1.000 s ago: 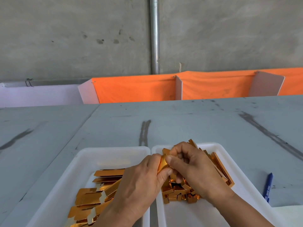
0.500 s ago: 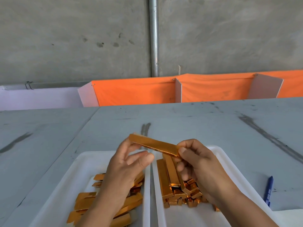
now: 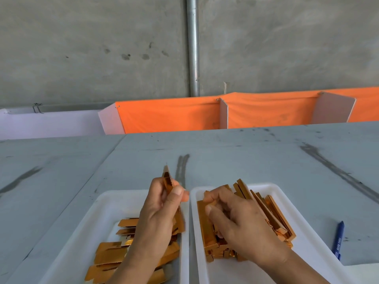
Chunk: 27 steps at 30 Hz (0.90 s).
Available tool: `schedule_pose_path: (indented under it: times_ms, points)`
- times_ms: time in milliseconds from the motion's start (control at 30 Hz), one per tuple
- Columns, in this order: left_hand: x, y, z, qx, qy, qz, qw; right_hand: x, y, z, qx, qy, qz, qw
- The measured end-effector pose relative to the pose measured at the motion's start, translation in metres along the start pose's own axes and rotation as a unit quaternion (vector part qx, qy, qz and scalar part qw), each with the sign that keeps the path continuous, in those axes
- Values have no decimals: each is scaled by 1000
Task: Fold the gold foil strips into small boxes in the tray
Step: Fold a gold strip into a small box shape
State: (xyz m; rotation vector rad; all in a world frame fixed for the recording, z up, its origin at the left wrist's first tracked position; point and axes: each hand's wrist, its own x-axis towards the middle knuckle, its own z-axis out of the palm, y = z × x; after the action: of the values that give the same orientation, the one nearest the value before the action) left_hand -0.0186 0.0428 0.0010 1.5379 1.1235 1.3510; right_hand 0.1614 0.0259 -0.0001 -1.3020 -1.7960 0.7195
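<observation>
Currently pinching a gold foil strip between the thumb and curled fingers of the left hand, low in the frame just left of centre, and holding it close to upright, with its top end poking above the fingertips against the grey worktop and its lower end showing below the palm. Hovering with that hand above the right side of the left white tray, over a loose heap of flat gold strips lying in the tray's near half. Reaching with the right hand down onto the pile of folded gold boxes sitting in the right white tray, fingers curled and knuckles up, touching the topmost pieces; gripping one or merely resting on them, impossible to tell. Working over two trays sitting side by side at lower centre, rims almost touching. Sharing the worktop with a blue pen lying just right of the right tray, at the lower right of the frame. Facing, beyond the far edge of the worktop, orange cloth stretched between white panels across the middle band of the frame, with a grey concrete wall and a vertical metal pipe rising above it at upper centre.
</observation>
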Motion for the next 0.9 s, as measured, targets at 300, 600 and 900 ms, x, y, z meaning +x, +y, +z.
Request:
schedule_pose_path:
  times_ms: [300,600,900]
  points:
    - [-6,-11,13,251,-21,129,959,1,-2,2,106,61,-22,992]
    - [-9,-11,19,321,-46,106,940,2,-4,-1,175,43,19,983]
    - [-3,-18,22,425,-35,62,903,3,8,5,3,142,-40,989]
